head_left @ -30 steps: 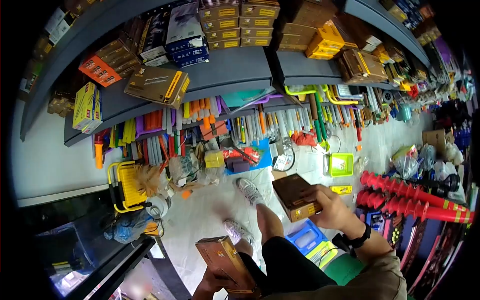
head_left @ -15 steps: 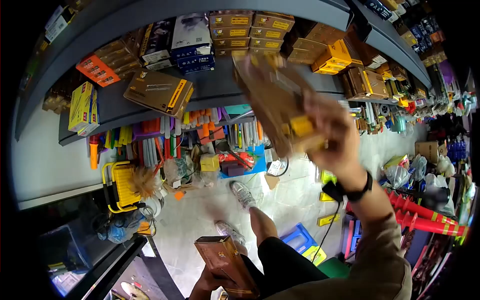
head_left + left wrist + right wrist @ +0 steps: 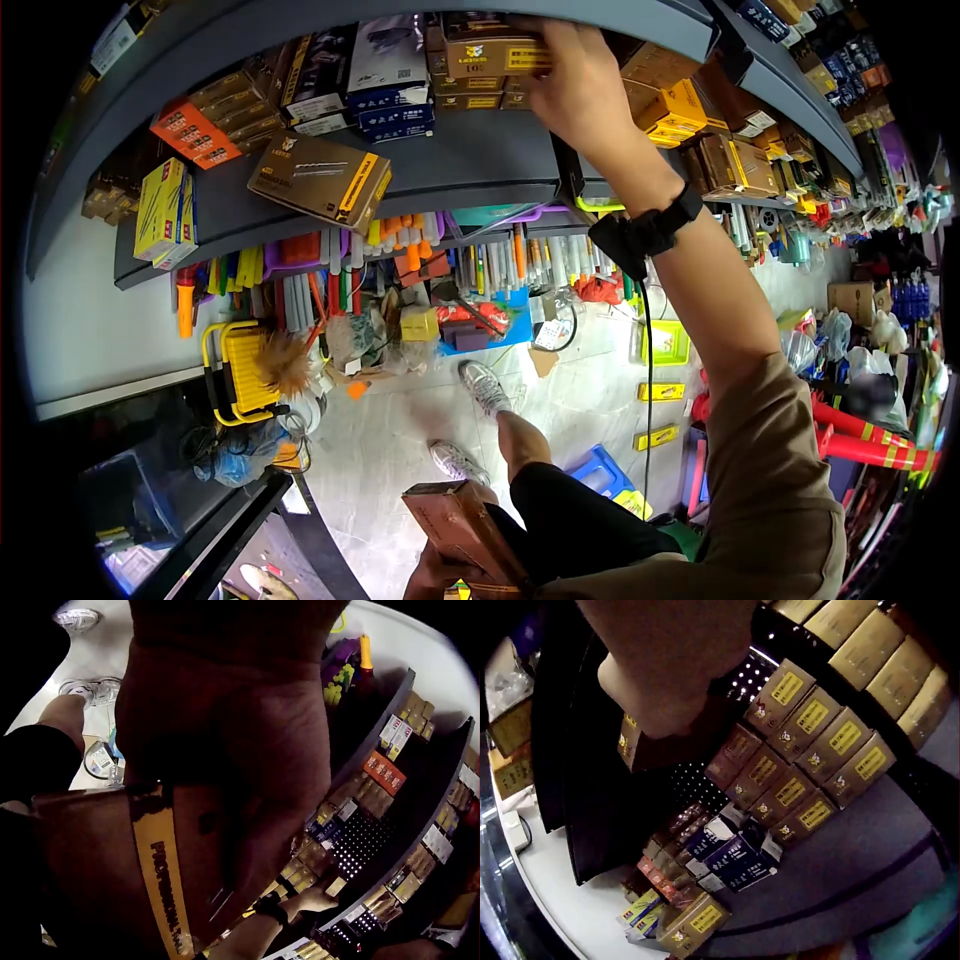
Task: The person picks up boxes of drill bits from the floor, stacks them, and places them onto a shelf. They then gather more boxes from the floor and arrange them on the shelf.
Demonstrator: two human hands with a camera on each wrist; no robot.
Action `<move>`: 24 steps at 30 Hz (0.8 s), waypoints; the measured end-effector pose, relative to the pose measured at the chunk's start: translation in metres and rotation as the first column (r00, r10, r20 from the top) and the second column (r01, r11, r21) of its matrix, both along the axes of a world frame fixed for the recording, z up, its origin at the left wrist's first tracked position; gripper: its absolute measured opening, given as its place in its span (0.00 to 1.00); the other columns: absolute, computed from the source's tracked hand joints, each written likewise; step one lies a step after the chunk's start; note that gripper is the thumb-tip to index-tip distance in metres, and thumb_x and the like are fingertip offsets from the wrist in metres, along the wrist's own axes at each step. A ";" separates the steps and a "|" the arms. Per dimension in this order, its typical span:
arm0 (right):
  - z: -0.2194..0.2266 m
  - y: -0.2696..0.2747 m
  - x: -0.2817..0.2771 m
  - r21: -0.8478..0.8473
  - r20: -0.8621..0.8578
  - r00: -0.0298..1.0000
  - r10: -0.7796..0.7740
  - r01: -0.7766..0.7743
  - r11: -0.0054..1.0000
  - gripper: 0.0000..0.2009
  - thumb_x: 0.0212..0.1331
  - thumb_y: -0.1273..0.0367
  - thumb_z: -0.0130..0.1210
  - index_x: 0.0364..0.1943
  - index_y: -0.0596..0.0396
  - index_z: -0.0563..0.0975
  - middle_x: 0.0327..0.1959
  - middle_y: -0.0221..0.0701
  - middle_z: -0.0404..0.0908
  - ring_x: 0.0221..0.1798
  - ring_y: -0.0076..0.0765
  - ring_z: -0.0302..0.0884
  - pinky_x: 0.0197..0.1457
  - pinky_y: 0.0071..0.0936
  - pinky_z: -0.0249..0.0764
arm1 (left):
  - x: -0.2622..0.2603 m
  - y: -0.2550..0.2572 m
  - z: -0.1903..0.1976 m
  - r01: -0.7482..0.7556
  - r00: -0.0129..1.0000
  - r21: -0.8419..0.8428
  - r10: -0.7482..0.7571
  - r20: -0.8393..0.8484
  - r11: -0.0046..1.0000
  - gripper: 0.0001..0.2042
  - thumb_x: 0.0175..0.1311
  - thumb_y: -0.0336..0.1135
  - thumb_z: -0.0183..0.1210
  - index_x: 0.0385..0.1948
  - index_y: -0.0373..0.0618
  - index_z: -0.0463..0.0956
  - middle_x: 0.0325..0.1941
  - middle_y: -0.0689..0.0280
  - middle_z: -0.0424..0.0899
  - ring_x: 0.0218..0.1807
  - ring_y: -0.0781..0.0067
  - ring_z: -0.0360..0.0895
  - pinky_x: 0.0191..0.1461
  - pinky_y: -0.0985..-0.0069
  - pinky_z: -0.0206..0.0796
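Shelving scene in a cluttered hardware shop, seen from above the hands. Right hand (image 3: 575, 85) now raised to the upper shelf (image 3: 480, 150), where half a second ago it was swinging a brown box upward and a second ago held it low near the knee; brown box (image 3: 490, 55) now pressed onto the stack of matching boxes (image 3: 470, 95), directly under the fingertips, fingers curled over its top edge and thumb side hidden. Placement looks nearly finished, release not yet made. Left hand (image 3: 440, 575) unchanged low by the thigh, gripping a second brown box (image 3: 460, 525) from beneath, box jutting up and forward past the fingers. Left wrist view mostly filled by palm and that box's yellow printed band, too dark to read how the fingers lie. Right wrist view blurred close up, hand blocking the box in its grip; stacked boxes just beyond the fingers sharp. Lens edges black, cutting off shelf ends.
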State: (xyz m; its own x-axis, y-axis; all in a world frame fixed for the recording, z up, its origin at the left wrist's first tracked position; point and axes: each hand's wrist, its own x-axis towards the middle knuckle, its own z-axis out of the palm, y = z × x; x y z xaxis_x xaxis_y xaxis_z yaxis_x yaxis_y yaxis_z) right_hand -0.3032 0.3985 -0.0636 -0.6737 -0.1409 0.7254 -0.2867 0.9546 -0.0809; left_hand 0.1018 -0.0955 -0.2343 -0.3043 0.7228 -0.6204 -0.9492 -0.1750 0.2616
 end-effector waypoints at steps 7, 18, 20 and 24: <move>0.011 0.000 -0.038 0.182 0.090 0.996 -0.028 0.011 0.983 0.26 0.64 0.55 0.58 0.58 0.61 0.73 0.52 0.55 0.78 0.54 0.64 0.76 0.59 0.49 0.71 | -0.003 0.009 -0.006 -0.006 0.999 -0.008 0.006 -0.048 1.000 0.45 0.43 0.08 0.67 0.69 0.35 0.57 0.58 0.50 0.79 0.58 0.54 0.81 0.61 0.58 0.76; 0.004 -0.004 -0.071 0.234 0.120 0.980 -0.156 0.125 0.964 0.13 0.61 0.60 0.58 0.43 0.52 0.83 0.42 0.46 0.84 0.47 0.60 0.79 0.51 0.49 0.74 | -0.022 0.015 0.003 0.006 1.000 0.072 -0.004 -0.031 0.997 0.45 0.44 0.09 0.68 0.69 0.36 0.57 0.61 0.52 0.77 0.61 0.55 0.79 0.64 0.59 0.75; 0.009 -0.010 -0.067 0.211 0.041 0.985 -0.166 0.154 0.965 0.11 0.57 0.67 0.60 0.43 0.52 0.82 0.40 0.46 0.83 0.46 0.61 0.78 0.50 0.49 0.74 | -0.022 0.013 0.003 0.046 0.996 0.071 -0.040 -0.084 0.996 0.45 0.44 0.09 0.68 0.69 0.36 0.57 0.61 0.52 0.77 0.61 0.55 0.79 0.64 0.60 0.75; -0.006 -0.014 -0.060 0.121 0.316 0.910 -0.268 0.242 0.963 0.24 0.57 0.58 0.65 0.52 0.59 0.76 0.46 0.48 0.79 0.49 0.57 0.77 0.57 0.48 0.75 | -0.025 0.008 0.015 -0.015 1.000 0.072 0.017 -0.021 0.997 0.44 0.44 0.08 0.67 0.68 0.36 0.58 0.60 0.52 0.78 0.60 0.56 0.80 0.62 0.61 0.76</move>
State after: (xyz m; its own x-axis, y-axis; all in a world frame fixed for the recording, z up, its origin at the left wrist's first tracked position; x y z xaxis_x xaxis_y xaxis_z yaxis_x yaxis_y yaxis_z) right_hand -0.3636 0.3843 -0.0700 -0.8913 0.0208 0.4529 -0.0029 0.9987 -0.0516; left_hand 0.0770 -0.0876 -0.2190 -0.3291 0.7600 -0.5604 -0.9403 -0.2091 0.2686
